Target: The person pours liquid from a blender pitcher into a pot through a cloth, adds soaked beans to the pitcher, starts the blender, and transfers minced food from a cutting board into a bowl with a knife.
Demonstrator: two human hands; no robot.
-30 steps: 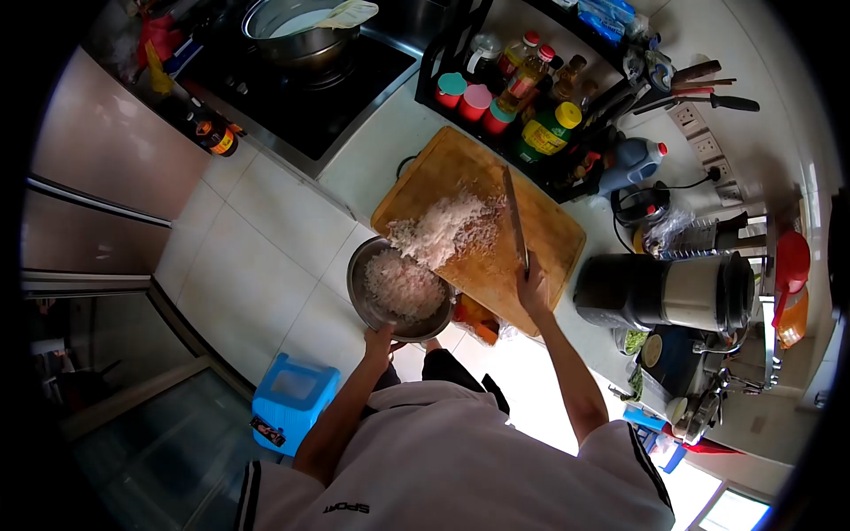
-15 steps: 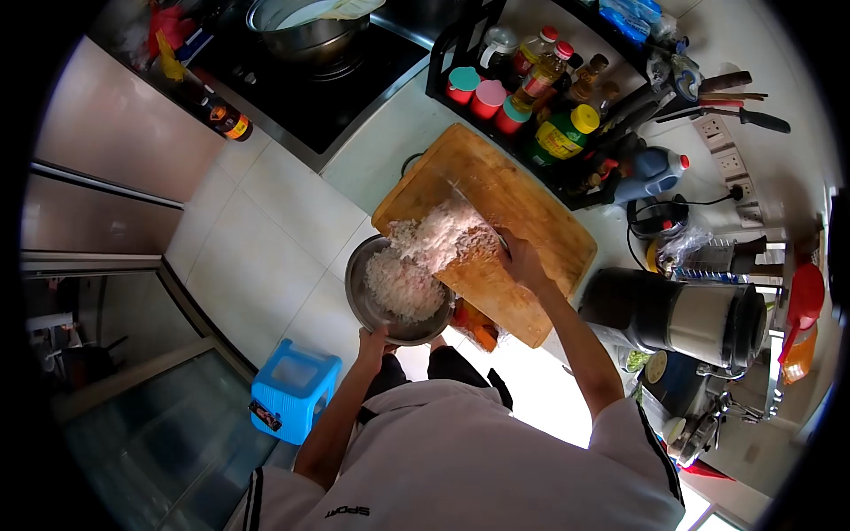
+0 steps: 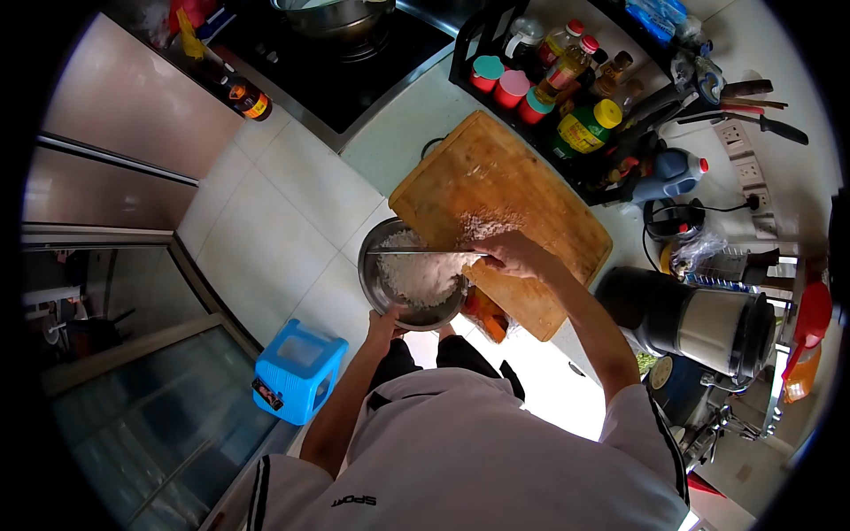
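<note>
My left hand (image 3: 384,326) grips the near rim of a round metal bowl (image 3: 366,279), held at the left edge of a wooden cutting board (image 3: 531,195). Pale pinkish mince (image 3: 423,279), apparently chopped meat, fills much of the bowl. Closed around a handle, my right hand (image 3: 518,254) holds a kitchen knife (image 3: 412,250), its blade seen almost edge-on across the bowl's top. A smaller patch of mince (image 3: 490,225) lies on the board beside my right hand. Whether the blade touches the mince in the bowl, I cannot tell.
Beyond the board stands a black rack (image 3: 460,66) with bottles and lidded jars. A pot (image 3: 341,19) sits on the black cooktop (image 3: 301,62). To the right is a blender (image 3: 682,323); a blue stool (image 3: 301,367) stands on the floor at left.
The knife has swung left from the board to over the bowl. Most of the mince has moved off the board into the bowl, leaving a small patch. The view has shifted slightly.
</note>
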